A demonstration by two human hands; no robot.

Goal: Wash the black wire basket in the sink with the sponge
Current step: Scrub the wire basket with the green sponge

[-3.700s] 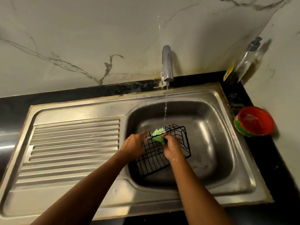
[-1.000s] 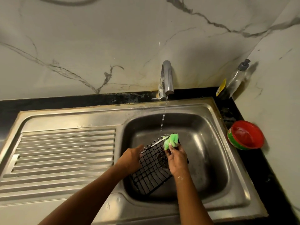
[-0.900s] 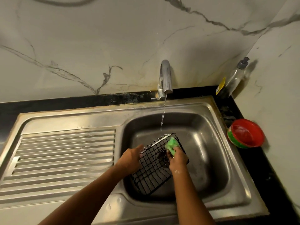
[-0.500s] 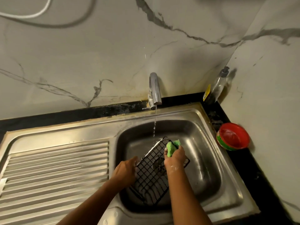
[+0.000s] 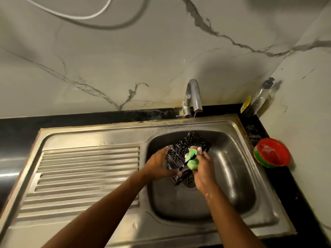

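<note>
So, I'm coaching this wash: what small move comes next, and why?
Probably slide the sponge along the basket toward its far corner. The right hand holds it on the near edge, the left hand grips the basket, and water from the tap strikes only that far corner.

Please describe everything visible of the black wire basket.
The black wire basket is a rectangular grid of thin dark metal-looking wires, tilted in the steel sink basin. The left hand grips its left side; the right hand presses a green sponge against it. The tap's water stream hits its far corner.
</note>
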